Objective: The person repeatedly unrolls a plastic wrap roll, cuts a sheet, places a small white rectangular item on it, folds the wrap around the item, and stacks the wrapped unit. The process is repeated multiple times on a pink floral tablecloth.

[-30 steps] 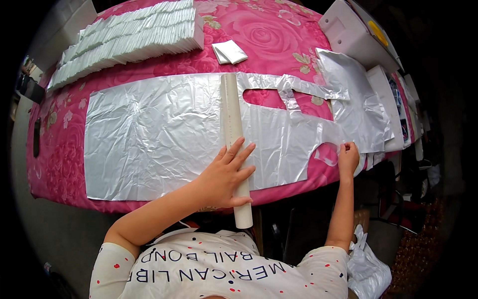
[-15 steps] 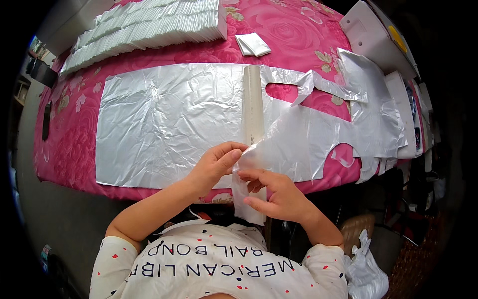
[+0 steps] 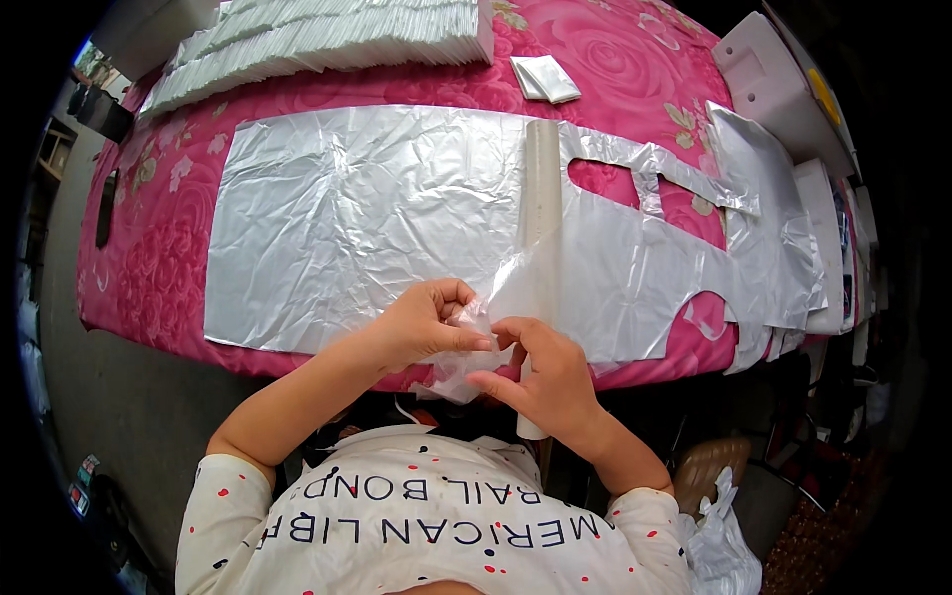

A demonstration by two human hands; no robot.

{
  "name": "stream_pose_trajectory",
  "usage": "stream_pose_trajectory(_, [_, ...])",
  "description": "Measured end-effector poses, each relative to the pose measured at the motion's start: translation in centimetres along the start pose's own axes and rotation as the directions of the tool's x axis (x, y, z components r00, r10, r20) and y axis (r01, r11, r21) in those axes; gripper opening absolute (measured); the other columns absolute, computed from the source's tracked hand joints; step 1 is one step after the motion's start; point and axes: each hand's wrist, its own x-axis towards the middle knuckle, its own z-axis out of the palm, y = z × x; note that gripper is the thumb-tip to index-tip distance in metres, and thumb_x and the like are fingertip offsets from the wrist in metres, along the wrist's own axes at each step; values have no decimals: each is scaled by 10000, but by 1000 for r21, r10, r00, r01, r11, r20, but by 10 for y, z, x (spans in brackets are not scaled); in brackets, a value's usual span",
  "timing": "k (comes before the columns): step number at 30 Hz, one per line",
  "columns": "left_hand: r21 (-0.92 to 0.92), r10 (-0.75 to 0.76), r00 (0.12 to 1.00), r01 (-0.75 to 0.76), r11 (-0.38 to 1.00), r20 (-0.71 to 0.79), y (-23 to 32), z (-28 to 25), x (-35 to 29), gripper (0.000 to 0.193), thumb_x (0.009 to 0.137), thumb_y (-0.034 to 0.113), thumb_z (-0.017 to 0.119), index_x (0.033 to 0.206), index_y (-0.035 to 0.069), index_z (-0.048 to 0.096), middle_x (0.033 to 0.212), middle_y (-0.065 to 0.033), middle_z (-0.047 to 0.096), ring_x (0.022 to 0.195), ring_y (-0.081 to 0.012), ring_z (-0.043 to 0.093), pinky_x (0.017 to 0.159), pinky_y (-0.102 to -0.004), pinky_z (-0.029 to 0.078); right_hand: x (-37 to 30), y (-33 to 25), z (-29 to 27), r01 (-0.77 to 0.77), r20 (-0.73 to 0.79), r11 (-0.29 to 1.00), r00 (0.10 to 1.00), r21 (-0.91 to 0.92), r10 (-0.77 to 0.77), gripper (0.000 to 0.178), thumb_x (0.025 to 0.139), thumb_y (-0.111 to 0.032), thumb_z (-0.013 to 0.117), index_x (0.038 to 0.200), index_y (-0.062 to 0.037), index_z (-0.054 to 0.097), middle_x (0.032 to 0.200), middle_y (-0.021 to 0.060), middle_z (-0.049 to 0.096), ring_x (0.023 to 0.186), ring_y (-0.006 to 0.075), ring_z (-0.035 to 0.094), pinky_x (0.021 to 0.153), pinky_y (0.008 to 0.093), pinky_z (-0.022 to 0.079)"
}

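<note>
Thin, clear plastic film (image 3: 511, 288) stretches up from my hands toward a pale tube (image 3: 542, 188). My left hand (image 3: 428, 322) pinches a crumpled bunch of it at the table's near edge. Close beside it, my right hand (image 3: 550, 372) has curled fingers around more of the film; its fingertips are partly hidden. The tube lies front to back across a stack of flat silvery plastic bags (image 3: 367, 208), its near end (image 3: 532, 426) sticking out past the table edge under my right hand. Cut-out handle holes show on the stack's right side.
A pink floral cloth (image 3: 149, 268) covers the table. Many folded white packets (image 3: 327, 45) stand in rows at the far left, with a small folded packet (image 3: 545, 77) nearby. White foam boxes (image 3: 769, 79) stand at the right. A white plastic bag (image 3: 724, 540) hangs at lower right.
The film that hung down between my hands is now bunched up between my fingers. My right hand has moved closer to my left. The whole view has shifted slightly.
</note>
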Motion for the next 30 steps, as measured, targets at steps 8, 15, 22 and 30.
stream_pose_trajectory(8, [35, -48, 998, 47, 998, 32, 12, 5, 0, 298, 754, 200, 751, 953, 54, 585, 772, 17, 578, 642, -61, 513, 573, -217, 436, -4, 36, -21, -71, -121, 916, 984, 394, 128, 106, 809, -74, 677, 844, -13, 597, 695, 23, 608, 596, 74, 549, 531, 226, 434])
stream_pose_trajectory(15, [55, -98, 989, 105, 993, -113, 5, -27, -1, 178, 809, 191, 696, 912, 71, 613, 766, 34, 572, 635, -44, 491, 564, -213, 403, -41, 172, -186, -289, -537, 927, 756, 239, 374, 122, 876, -138, 621, 858, -24, 578, 713, -27, 573, 602, 45, 490, 563, 188, 400])
stream_pose_trajectory(22, [83, -117, 982, 130, 988, -145, 14, -36, -7, 179, 836, 190, 660, 949, 60, 610, 807, 32, 582, 690, -50, 523, 618, -217, 433, -70, 114, -183, -472, -854, 728, 413, -498, -317, 230, 863, -69, 510, 1075, 7, 559, 1049, 99, 580, 860, 187, 544, 727, 310, 441])
stream_pose_trajectory(30, [200, -152, 967, 194, 960, -207, 45, -99, -36, 191, 837, 211, 653, 946, 64, 600, 782, 27, 583, 649, -53, 537, 563, -208, 449, -58, 27, -13, -416, 134, 853, 870, -315, 474, 457, 726, -431, 692, 883, -5, 649, 665, 133, 639, 607, 259, 639, 583, 327, 499])
